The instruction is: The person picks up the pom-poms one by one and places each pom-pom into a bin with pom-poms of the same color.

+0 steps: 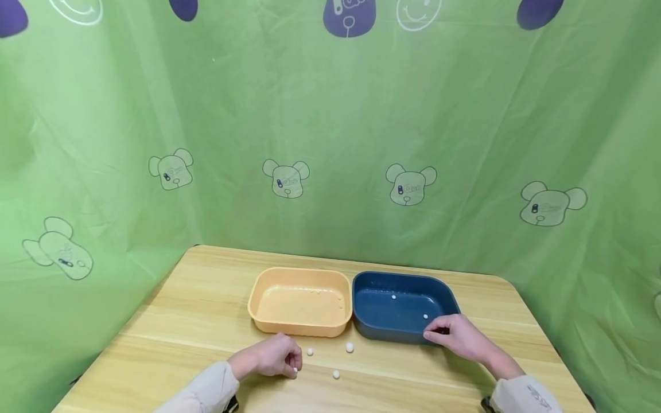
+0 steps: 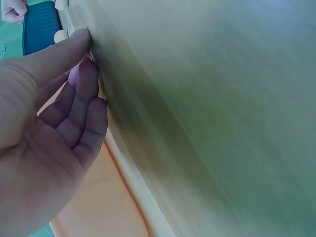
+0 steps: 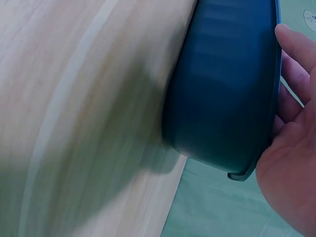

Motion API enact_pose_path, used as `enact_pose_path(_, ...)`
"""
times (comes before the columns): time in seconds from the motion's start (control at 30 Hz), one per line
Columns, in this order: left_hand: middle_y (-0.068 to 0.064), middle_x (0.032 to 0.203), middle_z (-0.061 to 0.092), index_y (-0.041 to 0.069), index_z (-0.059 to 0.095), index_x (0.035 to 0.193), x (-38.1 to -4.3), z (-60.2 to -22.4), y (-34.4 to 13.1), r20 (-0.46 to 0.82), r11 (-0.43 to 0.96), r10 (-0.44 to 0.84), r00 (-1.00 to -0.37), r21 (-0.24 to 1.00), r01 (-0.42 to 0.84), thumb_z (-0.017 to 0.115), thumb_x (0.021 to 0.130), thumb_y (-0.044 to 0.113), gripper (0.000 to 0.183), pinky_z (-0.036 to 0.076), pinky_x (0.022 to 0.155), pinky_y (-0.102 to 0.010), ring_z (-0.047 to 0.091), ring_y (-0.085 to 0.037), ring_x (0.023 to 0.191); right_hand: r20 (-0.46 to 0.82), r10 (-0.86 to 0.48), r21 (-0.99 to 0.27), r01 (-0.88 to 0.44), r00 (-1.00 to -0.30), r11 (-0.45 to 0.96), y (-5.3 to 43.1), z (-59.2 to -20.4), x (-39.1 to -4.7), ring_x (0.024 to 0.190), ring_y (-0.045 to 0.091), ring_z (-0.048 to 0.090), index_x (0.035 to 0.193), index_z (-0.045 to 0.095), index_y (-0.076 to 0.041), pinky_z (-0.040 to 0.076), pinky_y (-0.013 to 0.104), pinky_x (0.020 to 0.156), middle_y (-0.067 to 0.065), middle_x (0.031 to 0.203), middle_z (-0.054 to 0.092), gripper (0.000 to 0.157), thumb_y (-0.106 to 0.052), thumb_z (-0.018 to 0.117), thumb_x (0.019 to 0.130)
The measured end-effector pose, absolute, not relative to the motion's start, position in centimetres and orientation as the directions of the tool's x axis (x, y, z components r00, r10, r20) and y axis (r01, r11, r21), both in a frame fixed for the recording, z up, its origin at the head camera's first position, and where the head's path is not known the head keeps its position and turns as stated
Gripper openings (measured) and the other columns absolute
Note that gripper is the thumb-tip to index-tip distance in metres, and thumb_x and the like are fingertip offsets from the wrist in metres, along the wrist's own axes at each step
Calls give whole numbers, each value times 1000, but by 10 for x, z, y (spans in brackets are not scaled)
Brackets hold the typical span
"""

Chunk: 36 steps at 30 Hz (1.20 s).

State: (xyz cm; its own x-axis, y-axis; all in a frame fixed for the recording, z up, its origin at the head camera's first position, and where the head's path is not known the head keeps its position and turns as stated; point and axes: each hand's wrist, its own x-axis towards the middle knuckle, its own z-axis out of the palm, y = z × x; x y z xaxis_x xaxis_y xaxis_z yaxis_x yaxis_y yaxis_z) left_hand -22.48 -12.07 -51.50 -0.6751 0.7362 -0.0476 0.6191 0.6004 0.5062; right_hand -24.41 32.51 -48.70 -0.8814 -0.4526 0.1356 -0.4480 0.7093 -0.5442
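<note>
A small white ball shows between the thumb and fingertips of my left hand, which pinches it low over the wooden table in front of the light orange bin. My right hand is at the front right rim of the dark blue bin. Its fingers are loosely bent over the rim, and no ball shows in them. Inside the blue bin are two white balls, one near the back and another close to my right fingertips.
Three white balls lie on the table before the bins: one by my left hand, a larger one near where the bins meet, and one nearer me. Tiny pale specks dot the orange bin. A green curtain surrounds the table.
</note>
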Motion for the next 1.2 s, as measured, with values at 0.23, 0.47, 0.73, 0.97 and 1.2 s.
enact_pose_path(0.23,20,68,52,19,64,76,-225,-514,-120,-42,577,759,-650,507,640,78,75,15,14,43,59,-13,48,6,61,169,-471,-549,-480,-866,685,324,-486,-244,78,2,59,86,73,-20,50,24,66,-14,83,66,13,-31,67,88)
enact_pose_path(0.47,21,69,54,19,65,79,-224,-509,-119,-3,528,786,-619,525,668,75,79,17,10,44,60,-12,50,7,62,196,-475,-552,-497,-858,669,325,-487,-244,77,2,59,86,72,-20,49,24,65,-14,82,66,10,-28,68,88)
enact_pose_path(0.73,21,71,55,18,66,82,-221,-502,-114,21,500,791,-612,554,666,73,81,16,8,45,61,-12,51,7,64,224,-490,-542,-525,-843,656,325,-489,-243,78,1,59,86,73,-19,50,24,65,-14,83,66,8,-25,68,87)
enact_pose_path(0.97,18,75,59,13,68,86,-216,-489,-103,80,427,795,-601,630,648,72,83,12,5,47,63,-14,54,5,67,240,-493,-537,-537,-836,651,326,-491,-243,78,1,60,85,73,-19,50,24,65,-14,83,66,6,-23,69,87)
enact_pose_path(1.2,15,78,63,10,69,88,-218,-479,-92,141,366,777,-613,692,623,71,83,10,6,49,66,-15,57,4,70,235,-477,-540,-522,-847,660,326,-493,-244,76,1,59,85,73,-20,50,24,64,-16,82,65,7,-26,69,87)
